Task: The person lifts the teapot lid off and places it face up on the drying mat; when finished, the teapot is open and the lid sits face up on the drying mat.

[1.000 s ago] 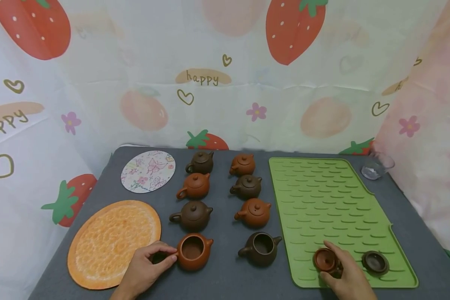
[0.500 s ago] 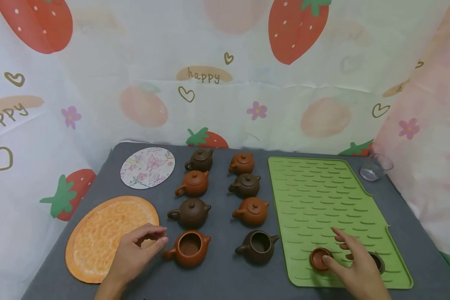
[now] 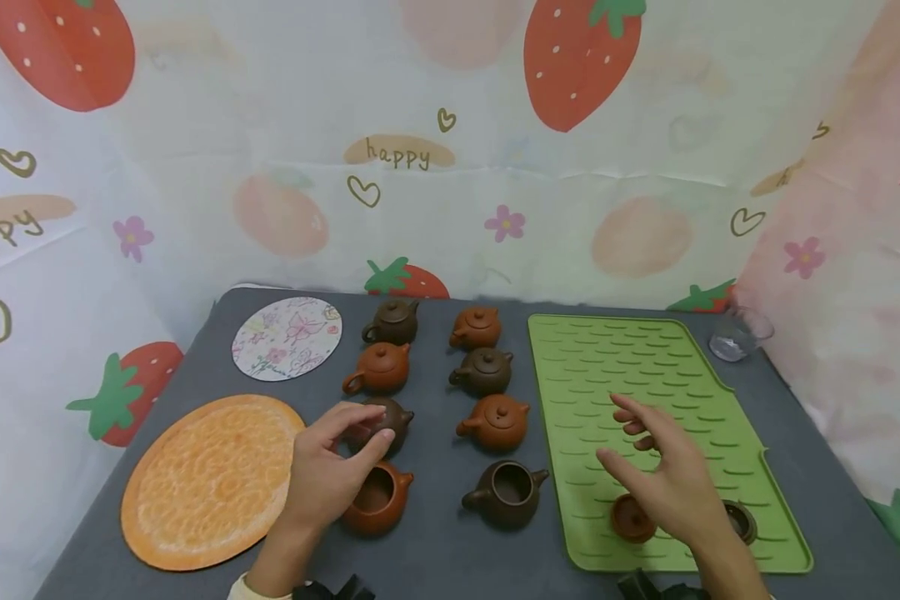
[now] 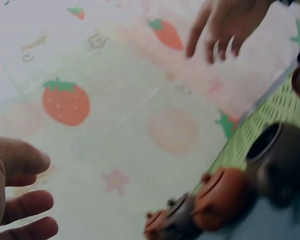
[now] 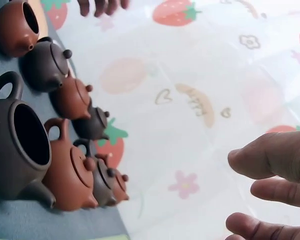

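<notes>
My left hand (image 3: 330,467), holding nothing, is raised with thumb and fingers apart. It partly covers a dark lidded teapot (image 3: 396,427) and a lidless red-brown teapot (image 3: 378,510) in the head view. Across the gap sits a lidless dark teapot (image 3: 512,493). Above the green mat (image 3: 607,367) hovers my right hand (image 3: 663,475), also holding nothing, its fingers spread from the thumb. Beneath it a red-brown lid (image 3: 630,521) lies on the mat. A dark lid (image 3: 742,523) is partly hidden by the right wrist. Both wrist views show the fingers (image 4: 32,205) touching nothing.
Behind the lidless pots, lidded teapots stand in two rows, among them a red-brown one (image 3: 495,423). An orange round mat (image 3: 210,483) and a patterned round mat (image 3: 288,337) lie at left. A clear glass cup (image 3: 737,335) stands at back right. Cloth walls surround the table.
The left hand has let go of the red-brown teapot's handle and lifted forward and right. The right hand has left the red-brown lid on the mat and risen forward.
</notes>
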